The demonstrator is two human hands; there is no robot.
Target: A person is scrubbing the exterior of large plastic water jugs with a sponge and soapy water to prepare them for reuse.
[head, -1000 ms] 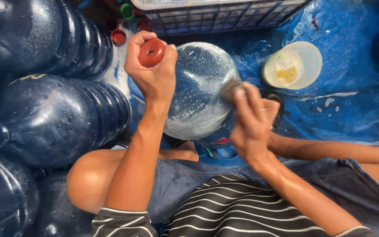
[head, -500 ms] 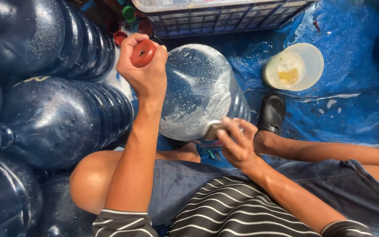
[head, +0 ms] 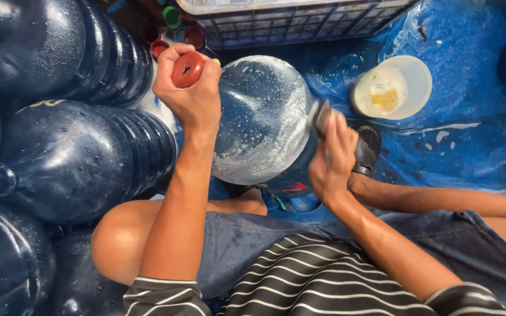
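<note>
Head view, looking down past my striped shirt (head: 323,281) and my bare knee (head: 118,240); my left hand (head: 191,93) is closed tight around the red-capped neck (head: 185,69) of the clear water jug (head: 259,117), which lies tipped on its side in front of me, between my two hands; my right hand (head: 332,158) has its fingers pressed together on a small scrubbing pad (head: 322,117) held flat against the jug's right flank. As I judge it, the washing is partly done; the upper side and the right side of the jug are filmed with white suds and beads of water, while the lower part, turned from me, I cannot see, and no rinsing shows yet. Just beyond my right hand a black sandal (head: 369,146) rests on the wet blue tarpaulin (head: 469,152) that covers the floor. To my left, dark blue water jugs (head: 77,158) lie stacked on their sides, wet with droplets; whether they hold anything I cannot tell. Further off on the right stands a pale round plastic tub (head: 390,88), open, with a little yellowish liquid and some froth in its bottom. Farthest away is a plastic crate (head: 300,20) with a gridded wall, and beside it a few loose red and green caps (head: 177,29).
</note>
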